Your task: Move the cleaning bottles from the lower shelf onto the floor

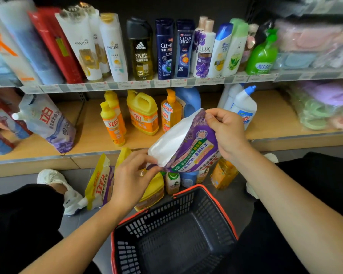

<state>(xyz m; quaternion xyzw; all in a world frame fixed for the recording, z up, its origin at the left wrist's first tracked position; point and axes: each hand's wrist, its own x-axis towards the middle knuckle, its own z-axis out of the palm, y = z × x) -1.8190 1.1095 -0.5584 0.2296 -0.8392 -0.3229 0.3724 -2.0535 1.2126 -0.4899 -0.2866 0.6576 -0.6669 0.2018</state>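
Purple detergent pouch [188, 147], corners pinched by left hand [133, 179] and right hand [228, 133], above basket [176, 207]

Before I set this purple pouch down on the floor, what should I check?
1. Grip on pouch: left hand and right hand both pinch it: ok.
2. Pouch cap closed: hidden: cannot tell.
3. Bare floor under it: bottles stand there: not ok.
4. Basket clear of the drop spot: its rim sits beside those bottles: cannot tell.
5. Lower shelf emptied: yellow jug on it: not ok.
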